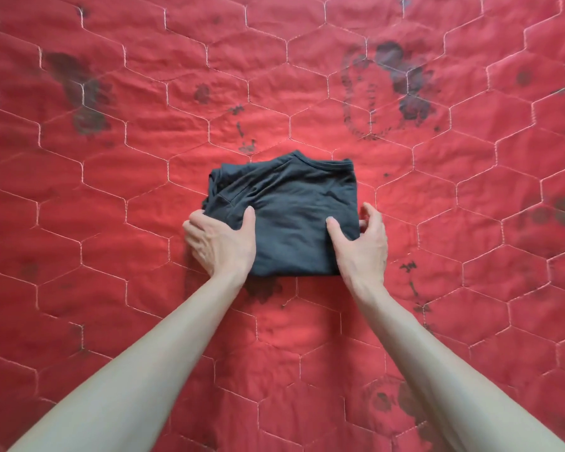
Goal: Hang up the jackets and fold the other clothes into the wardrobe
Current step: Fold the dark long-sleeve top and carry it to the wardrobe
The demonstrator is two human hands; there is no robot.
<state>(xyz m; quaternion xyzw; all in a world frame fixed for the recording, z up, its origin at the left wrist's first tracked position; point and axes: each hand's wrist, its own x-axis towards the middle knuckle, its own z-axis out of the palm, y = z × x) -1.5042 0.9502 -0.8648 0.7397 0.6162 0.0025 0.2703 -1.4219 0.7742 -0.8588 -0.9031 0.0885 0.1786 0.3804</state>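
Covering everything under and around both hands is a red quilted bedspread with hexagon stitching and dark blotches [111, 197]; no wardrobe or other part of the room is in view. Between the hands, reaching away from the person, lies a dark folded cotton T-shirt [291, 216], collar at the far edge, long axis roughly side to side. Left hand [222, 243] grips its left edge, thumb on top. Right hand [361, 241] grips the right edge likewise. Both equally near; a level two-handed lift looks next.
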